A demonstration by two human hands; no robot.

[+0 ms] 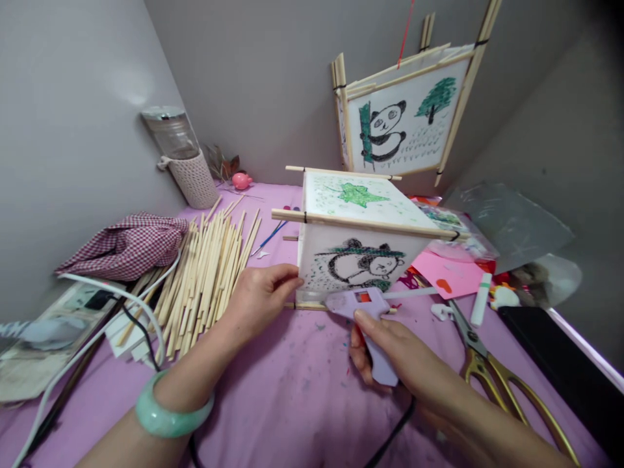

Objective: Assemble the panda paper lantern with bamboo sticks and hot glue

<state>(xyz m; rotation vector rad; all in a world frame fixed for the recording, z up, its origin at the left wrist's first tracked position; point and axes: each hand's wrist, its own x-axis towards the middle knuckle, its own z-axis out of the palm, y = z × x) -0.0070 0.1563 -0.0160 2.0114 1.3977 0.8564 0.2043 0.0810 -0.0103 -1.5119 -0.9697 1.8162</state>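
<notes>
A box-shaped paper lantern framed with wooden sticks rests on the table. Its front panel bears a panda drawing and its upper panel a green leaf. My left hand, wearing a green bangle on the wrist, pinches the lantern's left edge near the lower corner. In my right hand is a lilac hot glue gun, gripped by its handle, a glue stick poking from its back. The gun's nozzle lies along the lower edge of the front panel, pointing left; whether it touches the paper I cannot tell.
Wooden sticks are piled at left, near a checked cloth, a power strip with white cables and a jar. Gold-handled scissors and pink paper lie at right. Behind hangs another panda lantern.
</notes>
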